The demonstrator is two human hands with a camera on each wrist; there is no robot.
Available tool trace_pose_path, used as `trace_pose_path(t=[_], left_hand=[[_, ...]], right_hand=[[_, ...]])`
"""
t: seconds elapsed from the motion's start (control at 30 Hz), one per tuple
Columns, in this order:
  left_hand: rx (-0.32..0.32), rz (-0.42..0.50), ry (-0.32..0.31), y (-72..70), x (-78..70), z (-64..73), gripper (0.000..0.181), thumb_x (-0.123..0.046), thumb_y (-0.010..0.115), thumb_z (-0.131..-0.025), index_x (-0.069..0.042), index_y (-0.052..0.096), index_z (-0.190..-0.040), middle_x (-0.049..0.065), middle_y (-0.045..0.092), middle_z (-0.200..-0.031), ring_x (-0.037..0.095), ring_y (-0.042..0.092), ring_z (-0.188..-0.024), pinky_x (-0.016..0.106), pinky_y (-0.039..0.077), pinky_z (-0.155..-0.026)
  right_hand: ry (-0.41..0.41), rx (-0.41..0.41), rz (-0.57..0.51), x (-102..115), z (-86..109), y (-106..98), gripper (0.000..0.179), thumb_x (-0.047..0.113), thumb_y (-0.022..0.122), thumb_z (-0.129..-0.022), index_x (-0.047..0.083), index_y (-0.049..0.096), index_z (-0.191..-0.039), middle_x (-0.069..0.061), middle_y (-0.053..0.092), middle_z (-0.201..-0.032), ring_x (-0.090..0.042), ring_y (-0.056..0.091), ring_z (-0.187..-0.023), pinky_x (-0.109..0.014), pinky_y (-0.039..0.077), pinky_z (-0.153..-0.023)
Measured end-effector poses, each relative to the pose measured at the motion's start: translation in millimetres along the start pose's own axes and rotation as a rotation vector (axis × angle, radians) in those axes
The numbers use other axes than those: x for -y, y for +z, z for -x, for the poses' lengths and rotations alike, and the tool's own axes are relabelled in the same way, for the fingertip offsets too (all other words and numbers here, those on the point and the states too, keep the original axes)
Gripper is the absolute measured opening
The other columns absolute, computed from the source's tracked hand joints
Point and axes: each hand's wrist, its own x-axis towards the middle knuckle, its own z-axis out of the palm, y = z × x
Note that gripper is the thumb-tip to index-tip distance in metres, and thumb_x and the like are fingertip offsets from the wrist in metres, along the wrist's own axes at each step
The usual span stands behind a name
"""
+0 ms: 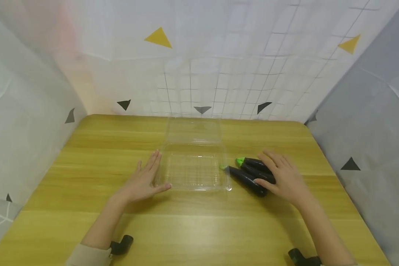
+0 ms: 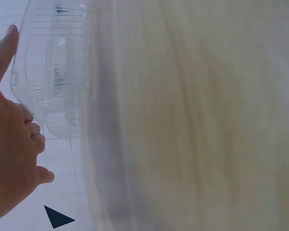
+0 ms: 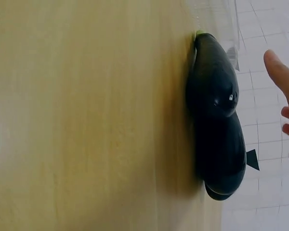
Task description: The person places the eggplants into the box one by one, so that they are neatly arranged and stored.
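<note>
A clear plastic clamshell container stands on the table with its lid folded back toward the wall. My left hand touches the container's left side, thumb at the front corner and fingers extended along the edge. In the left wrist view that hand lies beside the container's ribbed wall. Three dark eggplants with green stems lie together right of the container; the nearest one's stem overlaps its right rim. My right hand is spread over their thick ends. In the right wrist view, a gap shows between its thumb and the eggplants.
The wood-grain table runs back to a white wall sheet with grid lines and triangles. Grey-white sheets enclose both sides. A black wrist-camera mount shows by the left forearm and another by the right.
</note>
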Motion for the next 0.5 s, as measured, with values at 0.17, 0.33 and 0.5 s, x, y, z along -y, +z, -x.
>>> trace_pose_path(t=[0.17,0.33,0.5], left_hand=[[-0.004,-0.003,0.004,1.1,1.2,0.1,0.107,-0.064,0.055,-0.087,-0.006,-0.006,-0.154,0.014,-0.007,-0.16,0.025,-0.003,-0.147,0.063,-0.001,-0.112],[-0.002,-0.008,-0.001,1.8,0.1,0.5,0.108,-0.065,0.055,-0.087,-0.005,-0.006,-0.154,0.013,-0.008,-0.16,0.024,-0.002,-0.147,0.062,-0.001,-0.112],[-0.002,-0.009,-0.004,1.2,-1.3,0.6,0.108,-0.065,0.055,-0.087,-0.005,-0.005,-0.154,0.013,-0.007,-0.16,0.025,-0.002,-0.147,0.062,-0.001,-0.112]], right_hand=[[-0.071,-0.118,0.001,8,-0.9,7,0.074,0.043,0.082,-0.071,0.013,0.057,-0.133,-0.011,0.061,-0.119,-0.034,0.059,-0.104,-0.053,0.047,-0.087],[-0.112,-0.15,0.0,11,0.7,12,0.069,0.044,0.083,-0.069,0.014,0.062,-0.128,-0.008,0.063,-0.11,-0.03,0.063,-0.095,-0.049,0.052,-0.078],[-0.131,-0.14,-0.001,13,0.2,14,0.065,0.044,0.084,-0.068,0.016,0.065,-0.124,-0.007,0.063,-0.109,-0.029,0.062,-0.096,-0.049,0.053,-0.078]])
